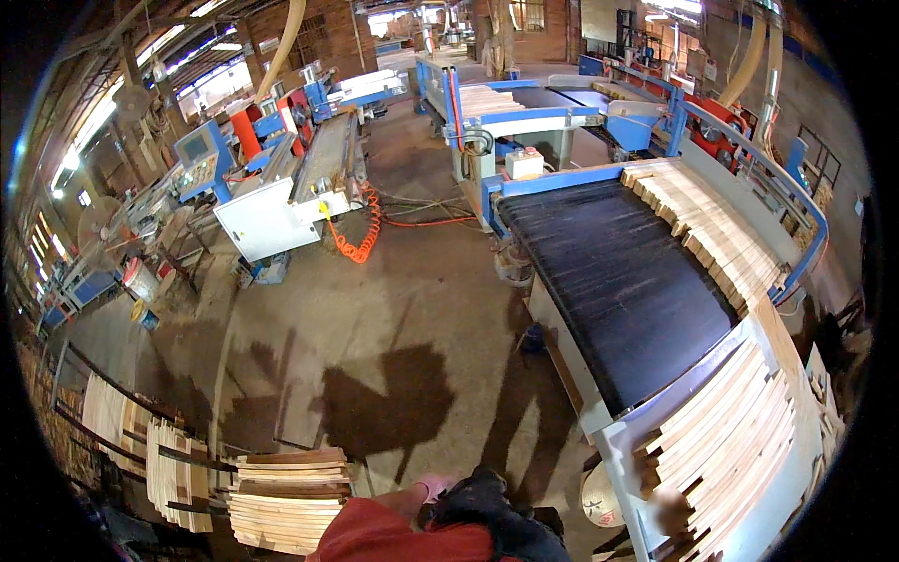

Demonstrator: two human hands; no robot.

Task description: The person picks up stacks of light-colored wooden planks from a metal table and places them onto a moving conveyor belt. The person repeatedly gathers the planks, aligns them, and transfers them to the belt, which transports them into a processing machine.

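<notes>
At the lower edge, a red sleeve leads to a bare forearm and to my left hand [434, 487], which seems to wear a pink glove. It is beside my dark trousers [478, 501], and its fingers cannot be made out. My right hand is not in view. To the left of my arm lies a stack of wooden strips [290, 506] in light and dark tones. On the right, more light wooden strips [735, 440] lie side by side on a grey metal table [623, 468]. A blurred patch covers part of their near left ends.
A black conveyor belt [618, 281] runs away from the grey table, with a row of wooden pieces [702, 225] along its right side. Blue rails frame it. A white machine [267, 229] with a coiled orange hose [356, 245] stands ahead left. A metal rack [70, 412] is at lower left.
</notes>
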